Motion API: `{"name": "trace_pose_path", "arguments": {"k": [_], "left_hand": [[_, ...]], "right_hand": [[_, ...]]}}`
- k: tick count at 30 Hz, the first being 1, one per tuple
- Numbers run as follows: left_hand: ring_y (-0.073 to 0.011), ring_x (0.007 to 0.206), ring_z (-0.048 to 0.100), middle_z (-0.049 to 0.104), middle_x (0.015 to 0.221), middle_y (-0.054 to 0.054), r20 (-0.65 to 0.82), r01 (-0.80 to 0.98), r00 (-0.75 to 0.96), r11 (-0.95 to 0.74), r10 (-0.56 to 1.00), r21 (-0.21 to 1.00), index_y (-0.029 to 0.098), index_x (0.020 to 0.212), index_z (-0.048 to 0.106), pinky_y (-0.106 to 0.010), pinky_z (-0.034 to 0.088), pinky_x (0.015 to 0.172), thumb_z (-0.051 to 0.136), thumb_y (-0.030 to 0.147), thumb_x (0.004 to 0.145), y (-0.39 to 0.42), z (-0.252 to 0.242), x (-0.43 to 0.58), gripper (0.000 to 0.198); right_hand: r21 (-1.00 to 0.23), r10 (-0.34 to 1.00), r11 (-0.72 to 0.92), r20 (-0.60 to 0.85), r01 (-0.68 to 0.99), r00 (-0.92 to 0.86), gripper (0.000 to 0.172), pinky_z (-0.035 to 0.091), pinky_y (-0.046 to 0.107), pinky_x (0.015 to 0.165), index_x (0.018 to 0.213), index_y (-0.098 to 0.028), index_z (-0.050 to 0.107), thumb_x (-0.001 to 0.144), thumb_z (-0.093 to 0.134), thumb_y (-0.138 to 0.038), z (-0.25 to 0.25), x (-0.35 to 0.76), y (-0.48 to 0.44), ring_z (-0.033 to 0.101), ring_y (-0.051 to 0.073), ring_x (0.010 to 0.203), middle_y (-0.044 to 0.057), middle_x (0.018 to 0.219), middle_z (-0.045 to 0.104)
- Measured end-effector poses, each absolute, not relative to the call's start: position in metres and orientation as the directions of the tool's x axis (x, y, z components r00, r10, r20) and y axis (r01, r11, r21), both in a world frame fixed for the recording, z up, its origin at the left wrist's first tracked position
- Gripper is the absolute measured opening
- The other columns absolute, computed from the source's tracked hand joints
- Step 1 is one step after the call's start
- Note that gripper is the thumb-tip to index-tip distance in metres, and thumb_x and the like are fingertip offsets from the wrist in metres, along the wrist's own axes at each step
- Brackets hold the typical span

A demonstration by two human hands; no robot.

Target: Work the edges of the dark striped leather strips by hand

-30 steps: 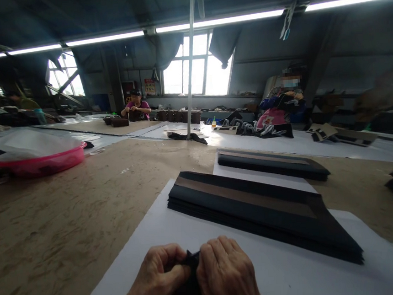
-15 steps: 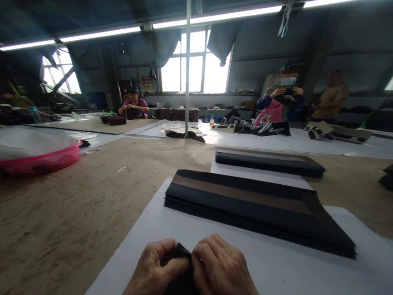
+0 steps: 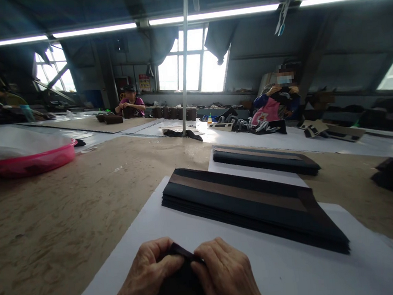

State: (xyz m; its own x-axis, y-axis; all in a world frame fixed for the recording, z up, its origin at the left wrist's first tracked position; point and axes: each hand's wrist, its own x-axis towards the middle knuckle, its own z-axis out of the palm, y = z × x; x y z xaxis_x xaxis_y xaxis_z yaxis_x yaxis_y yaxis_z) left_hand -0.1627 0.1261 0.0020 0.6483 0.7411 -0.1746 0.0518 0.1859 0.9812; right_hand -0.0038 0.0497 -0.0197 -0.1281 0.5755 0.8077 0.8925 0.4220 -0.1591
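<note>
1. Since the earlier frames, we note the dark folded piece has risen between the hands and its top edge has spread wider; the hands have shifted slightly left.
2. Left hand: fingers clenched, pinching the piece's upper left edge.
3. Right hand: fingers curled over, grasping the piece's upper right edge.
4. The piece sits at the near edge of the white sheet, just in front of the stack of dark panels. Its folded top edge runs left to right, tilting down toward the right; its lower part is out of view, so we cannot tell its full long axis.
5. The stack's long axis runs from near right to far left.
6. A second stack lies just beyond the first.
7. A pink basin stands well left of the stack.
</note>
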Motion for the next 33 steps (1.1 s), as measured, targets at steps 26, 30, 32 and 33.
{"name": "trace_pose_path", "arguments": {"k": [26,30,32,33], "left_hand": [[-0.0139,0.057,0.050,0.059,0.064,-0.003,-0.240,0.127,0.688,0.213,0.684,0.969,0.009,0.073,0.064,-0.023,0.036,0.055,0.068,0.034,0.064,0.123,0.002,-0.164,0.027],[-0.0127,0.054,0.048,0.056,0.060,-0.002,-0.238,0.127,0.669,0.207,0.704,0.970,0.010,0.071,0.062,-0.022,0.032,0.051,0.069,0.034,0.063,0.122,0.002,-0.163,0.026],[-0.0126,0.053,0.047,0.056,0.059,-0.002,-0.248,0.127,0.667,0.220,0.702,0.967,0.010,0.071,0.061,-0.022,0.031,0.051,0.068,0.035,0.064,0.122,0.001,-0.163,0.026],[-0.0126,0.053,0.047,0.056,0.060,-0.001,-0.255,0.123,0.668,0.234,0.699,0.964,0.010,0.072,0.061,-0.022,0.032,0.051,0.068,0.035,0.064,0.122,0.000,-0.163,0.026]], "right_hand": [[-0.894,0.986,-0.036,0.040,0.447,0.159,0.029,0.028,0.020,0.042,0.057,-0.021,0.037,0.083,0.044,-0.033,0.023,-0.001,0.044,0.033,0.009,0.049,-0.005,0.054,0.036],[-0.905,0.985,-0.061,0.013,0.420,0.171,0.036,0.033,0.021,0.048,0.059,-0.020,0.046,0.087,0.039,-0.041,0.028,0.002,0.040,0.040,0.011,0.054,-0.003,0.056,0.043],[-0.884,0.983,-0.039,0.050,0.465,0.178,0.035,0.036,0.022,0.054,0.063,-0.019,0.055,0.087,0.042,-0.041,0.027,0.006,0.037,0.048,0.012,0.059,-0.001,0.060,0.053],[-0.848,0.978,0.002,0.112,0.529,0.175,0.029,0.036,0.022,0.055,0.066,-0.019,0.057,0.085,0.048,-0.039,0.025,0.007,0.036,0.051,0.013,0.060,-0.001,0.062,0.056]]}}
